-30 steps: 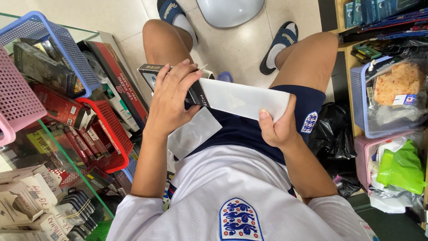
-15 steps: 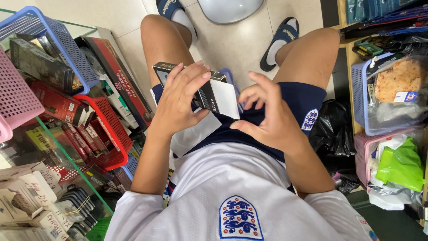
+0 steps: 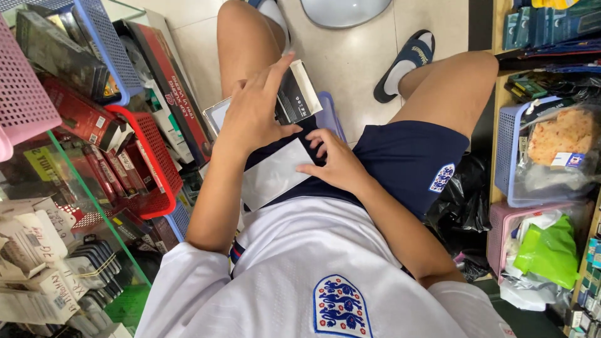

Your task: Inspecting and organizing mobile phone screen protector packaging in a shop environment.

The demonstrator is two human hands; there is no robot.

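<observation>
Person is seated; work is held over the lap. Left hand (image 3: pixel 253 116) is closed round a small black-and-white box (image 3: pixel 295 95), thumb below, fingers spread across its face, index finger raised clear. The box is tilted, above the thigh and just over the white mailer (image 3: pixel 272 175).

Right hand (image 3: pixel 338 166) lies half open on the mailer's upper edge, fingertips pressing down beside the box; it grips nothing that I can see. The mailer rests flat across the shorts (image 3: pixel 407 159), one end under the left forearm.

Risks, as judged:
- The box is held by one hand only, with a loose finger (weakest point); a slip would drop it to the tiled floor (image 3: pixel 350 59) between the legs.
- The mailer is pinned only by fingertips and could slide off the thigh.
- The mailer's mouth is not visible, so I cannot tell whether it is open; forcing the box against a closed edge could crumple it.
- The red basket (image 3: pixel 150 163) sits near the left elbow; a wide swing could knock it.
</observation>
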